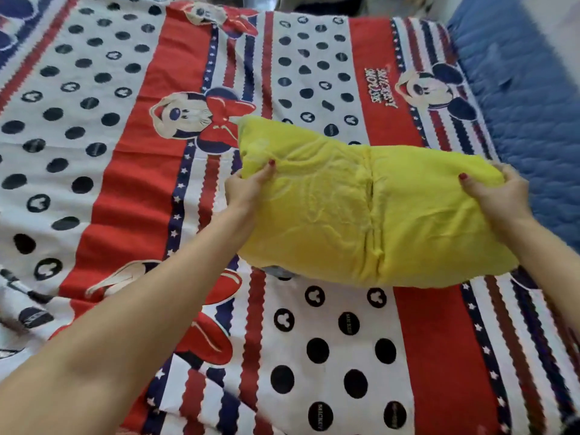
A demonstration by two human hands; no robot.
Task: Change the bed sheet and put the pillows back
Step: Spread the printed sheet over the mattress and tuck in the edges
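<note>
Right now both hands hold a yellow pillow (370, 211) at frame centre, above the bed sheet (329, 356). Left hand (248, 189) grips the pillow's 9 o'clock end, thumb on top w/ red nail showing, other fingers tucked under. Right hand (496, 196) grips the 3 o'clock end the same way, thumb pressed into the fabric. Pillow has a seam w/ a small gap down its middle; whether its underside touches the sheet can't be told. Sheet is spread flat over the bed: red, white & navy stripes, black dots, cartoon mouse prints, a few wrinkles toward 8 o'clock. Toward 2 o'clock a blue quilted cover (527, 89) lies just beside the sheet's edge. At 12 o'clock, past the bed, dark blurred stuff, too unclear to name.
</note>
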